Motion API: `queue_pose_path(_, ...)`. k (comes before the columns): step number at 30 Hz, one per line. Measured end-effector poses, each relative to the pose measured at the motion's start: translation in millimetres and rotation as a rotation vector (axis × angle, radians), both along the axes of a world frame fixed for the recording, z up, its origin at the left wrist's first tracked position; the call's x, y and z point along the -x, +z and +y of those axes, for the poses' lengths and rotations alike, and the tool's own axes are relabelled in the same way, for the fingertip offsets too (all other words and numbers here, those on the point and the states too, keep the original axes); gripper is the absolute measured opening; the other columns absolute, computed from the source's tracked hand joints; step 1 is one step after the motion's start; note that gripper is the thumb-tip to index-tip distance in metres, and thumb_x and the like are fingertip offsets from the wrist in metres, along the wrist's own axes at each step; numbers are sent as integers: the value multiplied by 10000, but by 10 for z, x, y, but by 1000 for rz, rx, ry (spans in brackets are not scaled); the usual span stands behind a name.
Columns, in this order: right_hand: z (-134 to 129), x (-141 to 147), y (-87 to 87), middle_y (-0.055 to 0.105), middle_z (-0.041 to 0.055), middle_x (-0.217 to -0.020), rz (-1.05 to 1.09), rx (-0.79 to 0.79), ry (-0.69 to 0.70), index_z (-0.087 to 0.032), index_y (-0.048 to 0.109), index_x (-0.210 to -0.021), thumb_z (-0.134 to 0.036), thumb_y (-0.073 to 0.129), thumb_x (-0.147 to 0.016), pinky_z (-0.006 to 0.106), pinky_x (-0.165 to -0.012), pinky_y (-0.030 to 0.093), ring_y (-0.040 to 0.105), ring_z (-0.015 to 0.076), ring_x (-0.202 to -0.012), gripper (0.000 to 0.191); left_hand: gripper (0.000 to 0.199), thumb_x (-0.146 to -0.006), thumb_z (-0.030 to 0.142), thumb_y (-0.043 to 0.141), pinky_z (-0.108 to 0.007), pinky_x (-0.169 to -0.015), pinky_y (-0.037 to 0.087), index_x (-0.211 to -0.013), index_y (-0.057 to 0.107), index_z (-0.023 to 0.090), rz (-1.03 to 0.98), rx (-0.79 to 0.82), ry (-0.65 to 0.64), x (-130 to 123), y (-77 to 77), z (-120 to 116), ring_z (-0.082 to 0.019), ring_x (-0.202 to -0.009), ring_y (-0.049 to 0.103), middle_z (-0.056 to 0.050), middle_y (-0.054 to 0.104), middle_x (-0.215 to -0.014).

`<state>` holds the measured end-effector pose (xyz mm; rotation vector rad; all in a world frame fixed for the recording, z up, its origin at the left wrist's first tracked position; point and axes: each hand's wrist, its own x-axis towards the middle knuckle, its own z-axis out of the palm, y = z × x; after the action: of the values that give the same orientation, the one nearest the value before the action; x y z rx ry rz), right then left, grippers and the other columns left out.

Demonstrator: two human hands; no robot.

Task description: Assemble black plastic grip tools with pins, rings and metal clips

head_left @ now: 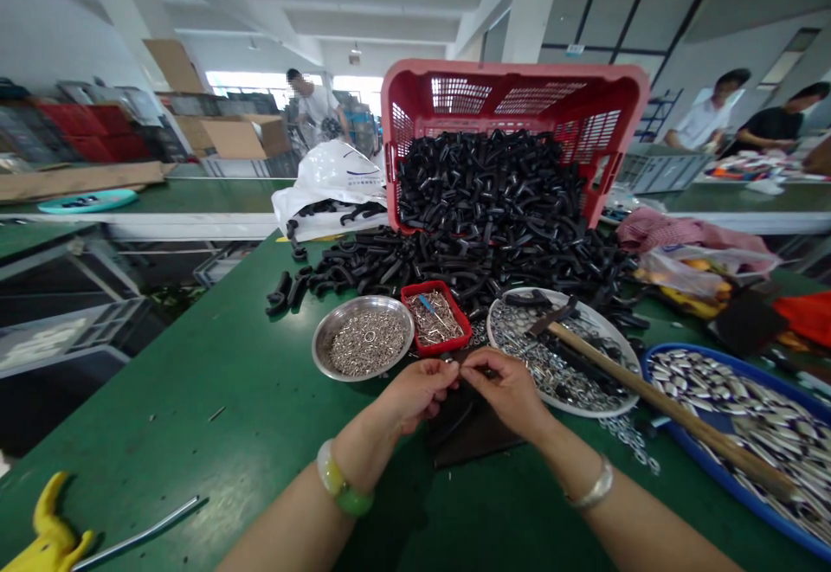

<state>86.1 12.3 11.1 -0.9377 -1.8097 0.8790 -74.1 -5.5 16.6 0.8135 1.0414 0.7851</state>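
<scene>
My left hand (419, 390) and my right hand (510, 390) meet at the fingertips over a dark brown pad (477, 442). Both are closed in a pinch; whatever lies between the fingertips is too small to make out. Just beyond them sits a red tray (437, 319) of thin metal pins with a blue item on top. To its left is a steel bowl (363, 338) full of small metal parts. On the right, a white tray (564, 351) holds rings, small metal pieces and black parts, with a wooden-handled hammer (668, 412) lying across it.
A tipped red crate (512, 79) spills black handles (480, 243) over the green table (260, 408). A blue tray (746, 433) of metal pieces stands at right. A yellow tool (55, 529) with a metal rod lies bottom left. Several people are in the background.
</scene>
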Motion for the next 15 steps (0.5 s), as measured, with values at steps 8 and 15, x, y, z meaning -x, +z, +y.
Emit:
queue_pose_path(8,6,-104,-189,600,21,-688,-411,-22,-148,-180,541,-761,-277,421,-834,266,-606,431,565,152,-650,170,119,-776,242,478,-221,-643,409,-764,552,149,541,-530,137,128,-80,152,-104,-664,539,-4,602,-706)
queue_pose_path(15,-11,-96,-218,579,61,-770,-699,-238,-109,-166,544,-783,-216,381,-857,301,-707,426,556,171,-749,186,207,-804,264,447,-277,-691,415,-924,612,229,1226,-581,182,433,34,210,-183,-815,585,-26,656,-906)
